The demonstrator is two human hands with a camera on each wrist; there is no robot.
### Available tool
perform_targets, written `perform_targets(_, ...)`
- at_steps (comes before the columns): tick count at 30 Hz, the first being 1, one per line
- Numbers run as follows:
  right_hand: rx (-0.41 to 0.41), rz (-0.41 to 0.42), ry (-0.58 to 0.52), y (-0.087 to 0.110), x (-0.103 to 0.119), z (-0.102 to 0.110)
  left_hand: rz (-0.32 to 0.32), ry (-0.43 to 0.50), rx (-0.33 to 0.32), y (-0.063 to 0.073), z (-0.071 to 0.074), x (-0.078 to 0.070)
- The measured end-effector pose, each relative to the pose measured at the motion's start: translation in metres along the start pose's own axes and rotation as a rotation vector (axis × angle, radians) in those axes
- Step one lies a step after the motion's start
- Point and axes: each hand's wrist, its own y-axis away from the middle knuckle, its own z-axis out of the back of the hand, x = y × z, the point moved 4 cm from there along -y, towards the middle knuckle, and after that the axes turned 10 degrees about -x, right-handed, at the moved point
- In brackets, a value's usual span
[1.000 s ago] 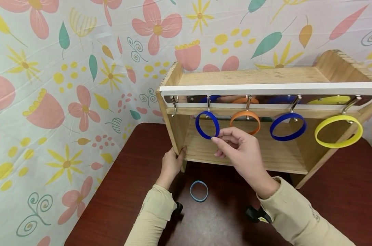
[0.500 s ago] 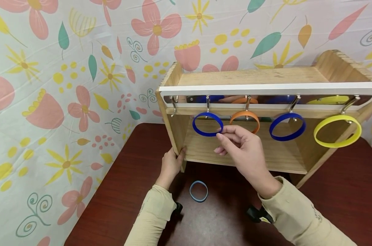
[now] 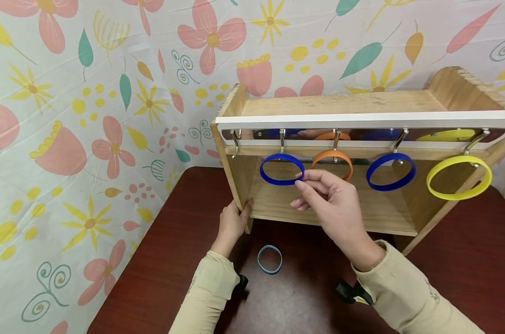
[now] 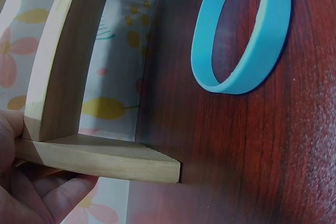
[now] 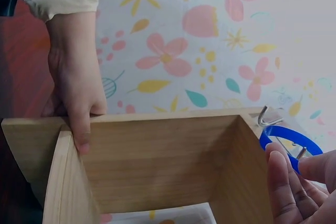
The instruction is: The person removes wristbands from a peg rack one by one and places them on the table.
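My right hand (image 3: 338, 204) pinches the right side of a blue silicone wristband (image 3: 277, 182) between thumb and fingertips. The band sits at the second metal hook (image 3: 282, 139) from the left, and in the right wrist view a hook tip shows inside its ring. My left hand (image 3: 230, 226) grips the lower front edge of the left side panel on a small wooden shelf (image 3: 340, 103), thumb on the inner face. On the table in front of the shelf lies a light blue wristband (image 4: 268, 56), apart from both hands.
Farther right, an orange wristband (image 3: 332, 153), another blue wristband (image 3: 388, 187) and a yellow wristband (image 3: 459, 197) hang on hooks. The leftmost hook (image 3: 236, 144) is bare. A floral cloth (image 3: 152, 60) covers the wall behind the dark red table (image 3: 165, 260).
The blue wristband has swung from a steep tilt to a wider, flatter one as my right hand shifted slightly right and up. My left hand has stayed in place.
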Motion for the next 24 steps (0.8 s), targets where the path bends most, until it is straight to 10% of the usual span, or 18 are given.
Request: perform_targets(24,0.031,0.018,0.03,0.0097,-0.0006,0.0055,-0.007,-0.006,-0.018,0.0,0.0004,0.0006)
